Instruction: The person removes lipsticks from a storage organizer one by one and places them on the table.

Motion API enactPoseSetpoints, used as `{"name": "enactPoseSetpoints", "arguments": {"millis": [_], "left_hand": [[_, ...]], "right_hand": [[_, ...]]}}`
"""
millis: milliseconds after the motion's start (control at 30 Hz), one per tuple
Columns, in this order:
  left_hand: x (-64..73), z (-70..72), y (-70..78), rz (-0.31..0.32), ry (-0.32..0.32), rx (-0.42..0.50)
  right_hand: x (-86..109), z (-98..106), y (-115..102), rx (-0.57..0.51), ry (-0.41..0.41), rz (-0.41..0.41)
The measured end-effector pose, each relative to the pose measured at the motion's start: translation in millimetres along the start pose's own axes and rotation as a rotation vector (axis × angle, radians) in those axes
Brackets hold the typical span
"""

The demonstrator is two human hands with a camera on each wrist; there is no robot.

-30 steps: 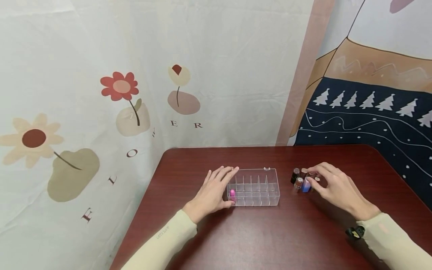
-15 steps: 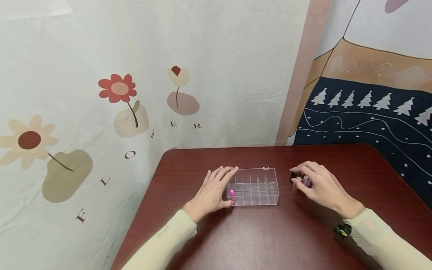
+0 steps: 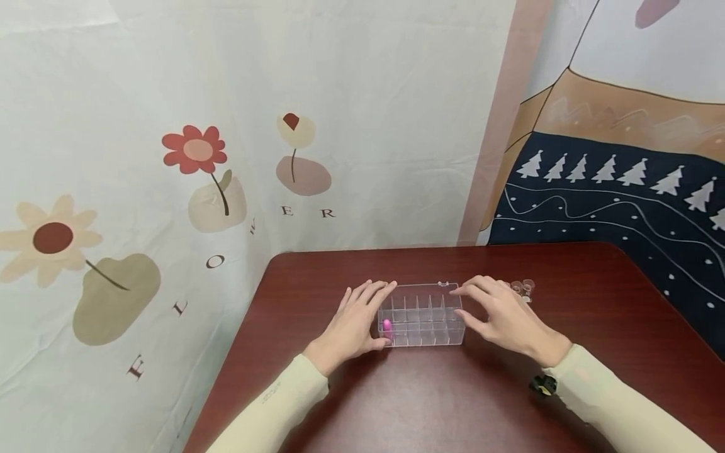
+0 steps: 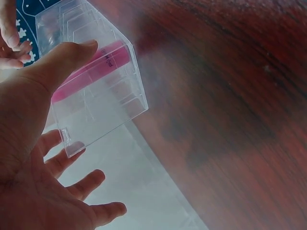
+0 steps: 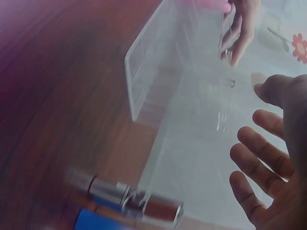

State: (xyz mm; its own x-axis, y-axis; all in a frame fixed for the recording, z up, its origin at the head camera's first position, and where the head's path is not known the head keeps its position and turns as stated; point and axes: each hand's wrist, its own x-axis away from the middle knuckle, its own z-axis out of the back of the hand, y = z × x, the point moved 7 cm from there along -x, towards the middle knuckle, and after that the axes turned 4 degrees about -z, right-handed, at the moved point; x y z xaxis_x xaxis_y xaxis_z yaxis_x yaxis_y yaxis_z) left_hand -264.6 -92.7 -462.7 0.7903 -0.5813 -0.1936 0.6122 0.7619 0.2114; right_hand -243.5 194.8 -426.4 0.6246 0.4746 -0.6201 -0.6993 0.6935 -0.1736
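Observation:
A clear plastic organizer box (image 3: pixel 421 336) with small compartments sits on the table, and a pink lipstick-like tube (image 3: pixel 387 327) stands in its front left compartment. My left hand (image 3: pixel 352 318) holds the box's left end, thumb at the front and fingers along the back; the left wrist view shows dark lettering on the pink tube (image 4: pixel 98 69). At the box's right end, my right hand (image 3: pixel 504 318) has its fingers spread, and nothing shows between them. In the right wrist view its relaxed fingers (image 5: pixel 261 155) are beside the box (image 5: pixel 153 81).
Several small cosmetic tubes (image 3: pixel 527 289) stand behind my right hand, mostly hidden by it. The right wrist view shows a brown and silver tube (image 5: pixel 153 207) and a blue one (image 5: pixel 98 221). The dark red table (image 3: pixel 419 402) ends at printed cloth hangings (image 3: pixel 396 157).
My right hand has moved left from the cluster of small tubes to the right end of the organizer box. My left hand stays on the box's left end.

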Motion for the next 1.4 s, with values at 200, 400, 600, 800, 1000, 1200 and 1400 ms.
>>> {"name": "enactPoseSetpoints", "arguments": {"millis": [200,400,600,800,1000,1200,1400], "left_hand": [[2.1,0.5,-1.8,0.012,0.004,0.008],[1.1,1.1,-2.2,0.007,0.007,0.003],[1.9,0.4,-2.3,0.004,0.006,-0.001],[1.9,-1.5,-1.9,0.007,-0.002,-0.008],[1.8,-2.3,-1.7,0.005,-0.001,-0.014],[2.5,-1.9,-0.5,0.002,-0.005,-0.01],[1.1,0.6,1.9,-0.01,0.008,-0.018]], "right_hand": [[-11.3,-14,-18,-0.029,-0.016,0.049],[-19.9,-26,-31,-0.073,-0.065,0.063],[-29.7,-38,-42,-0.124,-0.118,0.062],[-36.2,-50,-48,-0.139,-0.167,0.052],[-42.5,-64,-54,-0.188,-0.237,0.006],[-46.9,-78,-58,-0.189,-0.301,-0.052],[-51.6,-89,-62,-0.217,-0.31,-0.049]]}}
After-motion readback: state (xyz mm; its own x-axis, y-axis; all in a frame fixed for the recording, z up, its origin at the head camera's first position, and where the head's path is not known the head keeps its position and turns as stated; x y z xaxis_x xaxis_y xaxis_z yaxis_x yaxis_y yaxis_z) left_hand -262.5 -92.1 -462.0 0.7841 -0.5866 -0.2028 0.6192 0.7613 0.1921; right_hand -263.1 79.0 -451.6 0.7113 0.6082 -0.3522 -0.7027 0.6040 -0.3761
